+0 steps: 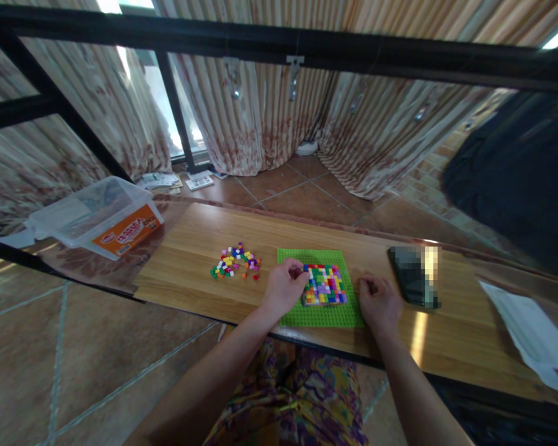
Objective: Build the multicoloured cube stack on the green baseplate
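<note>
A block of many-coloured small toy bricks (325, 285) stands on a green studded baseplate (314, 319) lying on the wooden table. At the block's far left corner, my left hand (284, 288) has its thumb and fingertips pinched together, touching or nearly touching the bricks. Whatever sits in that pinch is too small to make out. My right hand (382, 305) rests loosely curled on the table just past the baseplate's right edge, with nothing visible in it. Loose bricks (236, 260) of several colours lie scattered to the left of the baseplate.
A dark phone-like object (407, 275), partly pixelated, lies right of my right hand. A clear plastic box (116, 217) with an orange label stands beyond the table's left end. White paper or packaging (532, 328) is at the far right. A black metal bar (279, 40) crosses above.
</note>
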Tool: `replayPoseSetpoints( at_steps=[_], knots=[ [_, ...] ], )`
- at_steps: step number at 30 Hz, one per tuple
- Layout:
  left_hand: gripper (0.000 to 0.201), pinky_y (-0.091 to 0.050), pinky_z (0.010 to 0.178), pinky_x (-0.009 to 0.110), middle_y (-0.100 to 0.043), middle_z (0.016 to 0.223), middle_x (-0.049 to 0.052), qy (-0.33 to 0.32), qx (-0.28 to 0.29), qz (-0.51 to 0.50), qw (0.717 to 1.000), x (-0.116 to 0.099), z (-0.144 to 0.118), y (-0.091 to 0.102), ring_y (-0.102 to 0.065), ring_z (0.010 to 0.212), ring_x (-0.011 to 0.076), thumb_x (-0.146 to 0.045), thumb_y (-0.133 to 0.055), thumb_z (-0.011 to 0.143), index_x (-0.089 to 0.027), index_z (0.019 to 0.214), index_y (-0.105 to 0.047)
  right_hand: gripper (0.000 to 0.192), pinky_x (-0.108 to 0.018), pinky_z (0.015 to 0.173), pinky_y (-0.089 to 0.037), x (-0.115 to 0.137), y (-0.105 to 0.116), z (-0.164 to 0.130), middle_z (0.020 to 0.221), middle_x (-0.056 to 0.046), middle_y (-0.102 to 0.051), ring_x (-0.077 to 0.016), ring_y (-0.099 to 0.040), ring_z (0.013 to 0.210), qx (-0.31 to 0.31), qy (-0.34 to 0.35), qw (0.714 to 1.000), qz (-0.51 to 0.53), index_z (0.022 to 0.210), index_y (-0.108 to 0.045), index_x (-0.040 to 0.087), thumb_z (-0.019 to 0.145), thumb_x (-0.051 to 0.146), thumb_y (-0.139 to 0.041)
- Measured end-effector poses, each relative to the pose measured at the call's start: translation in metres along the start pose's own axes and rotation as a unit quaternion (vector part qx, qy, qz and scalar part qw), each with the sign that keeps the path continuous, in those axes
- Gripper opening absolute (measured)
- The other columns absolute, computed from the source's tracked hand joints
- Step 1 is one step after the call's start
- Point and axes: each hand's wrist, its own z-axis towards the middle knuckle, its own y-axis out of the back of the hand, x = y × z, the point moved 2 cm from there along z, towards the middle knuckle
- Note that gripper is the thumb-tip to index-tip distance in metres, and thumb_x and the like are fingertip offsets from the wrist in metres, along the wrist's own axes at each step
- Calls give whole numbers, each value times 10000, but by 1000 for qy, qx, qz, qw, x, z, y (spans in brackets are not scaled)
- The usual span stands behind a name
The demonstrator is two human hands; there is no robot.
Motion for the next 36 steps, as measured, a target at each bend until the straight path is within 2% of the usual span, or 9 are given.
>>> replayPoseSetpoints(
  at_steps=[6, 26, 31, 36],
  knots=[
    [121, -457, 619, 236, -636, 711, 5, 13, -1, -16, 1000, 3, 1, -1, -582, 656, 117, -252, -600, 769, -151, 832, -623, 356, -278, 616, -322, -2, -1, 0, 864, -77, -616, -161, -508, 694, -1, 8, 1000, 12, 854, -691, 171, 812, 402, -424],
    [112, -473, 626, 252, -635, 686, 4, 26, -19, 23, 999, -11, -1, -2, -593, 652, 128, -228, -631, 742, -156, 827, -623, 345, -279, 619, -320, -3, -2, 0, 863, -72, -622, -163, -508, 696, -4, 5, 1000, 0, 850, -694, 178, 806, 401, -434],
    [120, -468, 630, 252, -639, 687, 5, 28, -33, 32, 999, -6, 0, -4, -590, 648, 126, -224, -651, 732, -152, 826, -632, 340, -270, 595, -310, -3, -2, 0, 849, -68, -612, -145, -482, 651, 2, 2, 1000, -3, 859, -699, 174, 804, 383, -436],
    [148, -481, 639, 244, -649, 720, 8, -1, -24, -24, 999, 3, -4, 0, -599, 666, 122, -256, -618, 778, -150, 879, -629, 339, -268, 596, -320, -6, -4, 1, 851, -71, -616, -149, -490, 660, 5, 3, 1000, -8, 869, -704, 171, 797, 382, -448]
  ],
)
